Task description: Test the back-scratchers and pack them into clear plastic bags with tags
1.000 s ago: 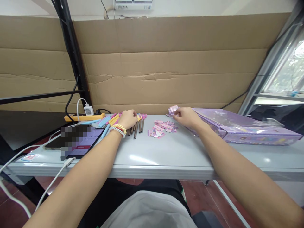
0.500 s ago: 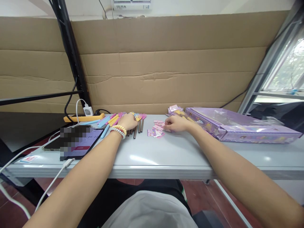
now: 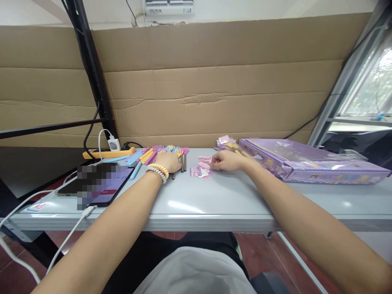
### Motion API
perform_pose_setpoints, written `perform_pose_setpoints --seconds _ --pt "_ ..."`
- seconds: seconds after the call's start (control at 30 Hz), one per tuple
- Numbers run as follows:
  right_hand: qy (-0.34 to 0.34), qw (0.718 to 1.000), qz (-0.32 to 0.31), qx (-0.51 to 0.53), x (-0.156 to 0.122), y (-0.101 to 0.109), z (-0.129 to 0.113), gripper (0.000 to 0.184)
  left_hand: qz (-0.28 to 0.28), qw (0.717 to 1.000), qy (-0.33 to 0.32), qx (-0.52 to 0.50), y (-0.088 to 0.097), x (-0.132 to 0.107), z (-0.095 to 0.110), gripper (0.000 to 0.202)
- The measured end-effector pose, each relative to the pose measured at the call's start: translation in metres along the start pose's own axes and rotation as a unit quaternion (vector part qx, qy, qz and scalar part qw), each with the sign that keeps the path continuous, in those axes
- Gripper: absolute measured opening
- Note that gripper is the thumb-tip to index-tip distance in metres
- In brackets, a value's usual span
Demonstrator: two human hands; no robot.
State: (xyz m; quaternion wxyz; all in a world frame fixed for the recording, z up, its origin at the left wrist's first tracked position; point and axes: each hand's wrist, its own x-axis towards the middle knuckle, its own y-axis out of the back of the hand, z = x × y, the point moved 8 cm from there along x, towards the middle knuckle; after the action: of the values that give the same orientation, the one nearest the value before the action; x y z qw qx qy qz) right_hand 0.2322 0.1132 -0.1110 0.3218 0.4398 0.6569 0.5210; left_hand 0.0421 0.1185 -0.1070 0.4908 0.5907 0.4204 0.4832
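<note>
My left hand (image 3: 170, 161) rests curled on a row of small forks (image 3: 182, 157) with pink, yellow and blue heads and dark handles; beads circle the wrist. Whether its fingers grip a fork is hidden. My right hand (image 3: 226, 160) lies on a scatter of small pink labels (image 3: 200, 170) in the middle of the grey table (image 3: 214, 200), with fingertips pinched on the labels near their right edge. Loose blue, pink and yellow handle sleeves (image 3: 142, 157) lie left of the forks.
A long purple box (image 3: 309, 166) lies at the right, with a small pink packet pile (image 3: 225, 141) at its left end. A tablet (image 3: 101, 185) with white cables and a yellow power strip (image 3: 107, 153) sit at the left. A cardboard wall stands behind the table.
My right hand moved left from the pink packet pile by the purple box onto the pink labels. My left hand slid a little toward me along the forks.
</note>
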Motion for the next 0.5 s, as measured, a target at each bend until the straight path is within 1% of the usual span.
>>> perform_pose_setpoints --seconds 0.13,0.27,0.5 --pt "-0.005 1.000 0.003 0.001 -0.001 0.000 -0.001 0.017 0.010 0.999 -0.008 0.036 0.003 -0.004 0.008 0.038" --pt "-0.007 1.000 0.006 -0.005 -0.002 0.001 -0.002 0.017 0.018 0.998 -0.027 0.052 0.002 -0.002 0.013 0.037" --pt "-0.012 1.000 -0.004 -0.005 -0.001 0.001 0.001 0.019 0.003 0.997 -0.028 0.066 0.005 -0.005 0.016 0.035"
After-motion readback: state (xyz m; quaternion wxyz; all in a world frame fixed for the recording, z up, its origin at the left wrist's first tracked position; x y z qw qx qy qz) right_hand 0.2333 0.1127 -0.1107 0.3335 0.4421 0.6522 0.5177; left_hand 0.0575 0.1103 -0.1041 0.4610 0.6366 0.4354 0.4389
